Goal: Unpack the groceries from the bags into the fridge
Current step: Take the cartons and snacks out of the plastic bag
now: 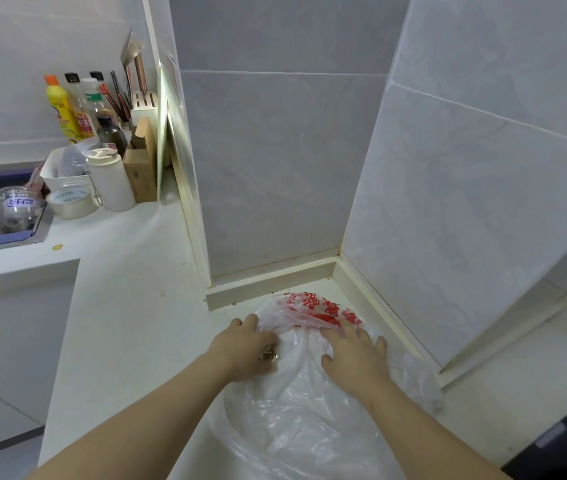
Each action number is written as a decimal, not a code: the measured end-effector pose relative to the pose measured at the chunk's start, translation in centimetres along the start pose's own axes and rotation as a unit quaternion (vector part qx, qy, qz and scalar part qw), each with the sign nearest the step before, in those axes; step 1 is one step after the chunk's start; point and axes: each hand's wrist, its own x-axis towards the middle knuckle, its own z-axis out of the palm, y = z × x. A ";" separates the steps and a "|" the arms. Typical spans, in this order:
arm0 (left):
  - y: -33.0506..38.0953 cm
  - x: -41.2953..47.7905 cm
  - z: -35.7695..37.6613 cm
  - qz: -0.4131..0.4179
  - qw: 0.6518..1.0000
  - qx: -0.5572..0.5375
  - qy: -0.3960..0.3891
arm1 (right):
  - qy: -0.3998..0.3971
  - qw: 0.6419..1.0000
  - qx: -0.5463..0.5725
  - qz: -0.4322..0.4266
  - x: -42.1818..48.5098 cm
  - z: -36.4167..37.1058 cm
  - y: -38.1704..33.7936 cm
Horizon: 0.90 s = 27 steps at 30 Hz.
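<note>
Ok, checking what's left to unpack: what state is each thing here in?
Clear bag: crumpled, lying flat on the counter.
Red-printed bag: crumpled, on the counter.
Left hand: grips the clear bag's edge.
Right hand: flat, pressing on the clear bag.
White jar: lid on.
Cardboard box: top flap open.
Yellow bottle: capped.
</note>
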 end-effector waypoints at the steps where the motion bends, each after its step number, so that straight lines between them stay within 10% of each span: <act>1: -0.1 0.0 -0.1 0.006 1.000 0.002 -0.010 | 0.015 1.000 0.000 0.002 -0.1 -0.1 0.1; 7: -0.3 -0.6 -1.0 0.034 0.997 0.037 -0.060 | 0.099 0.995 0.002 -0.008 -0.4 -1.5 0.4; 19: 0.5 -2.0 -2.6 0.091 0.972 -0.205 0.065 | 0.006 0.996 0.085 0.026 0.1 -0.5 1.3; 27: 2.4 -1.3 -1.7 0.172 0.976 -0.013 0.133 | -0.020 0.990 0.122 -0.061 0.1 0.2 1.5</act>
